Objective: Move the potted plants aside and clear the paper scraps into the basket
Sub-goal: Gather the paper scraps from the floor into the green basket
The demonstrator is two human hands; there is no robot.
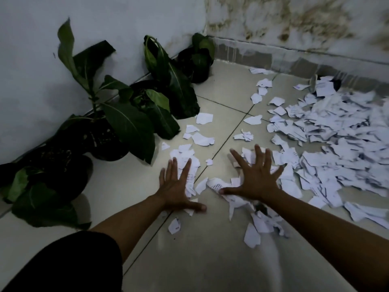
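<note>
Pressing flat on the tiled floor (210, 260), both hands sit among torn paper scraps (336, 148). Left hand (179, 186): fingers straight and spread, palm down on a small cluster of scraps, thumb stretched out to the right along the floor, nothing gripped. Right hand (257, 178): fingers splayed wide, palm down on a crumpled patch of scraps, thumb reaching left and touching a creased piece; nothing pinched either. The hands lie apart, a strip of tile and a few scraps between them.

Scraps: thin scatter ahead of the left hand, loose pieces between and just below the hands, and the thickest heap to the right of the right hand, spreading toward the stained far wall (294, 24).

Potted plants (117, 114): a row in dark pots along the left wall (31, 81), from near left back into the corner. Big green leaves droop over the floor; the nearest leaf tips come close to the scraps ahead of the left hand but do not touch it.

Far right, by the wall: a dark object half buried in paper, too unclear to name.

Arms: both bare forearms extended forward and nearly straight. A black sleeve (69, 266) covers the left upper arm at the lower left edge.
</note>
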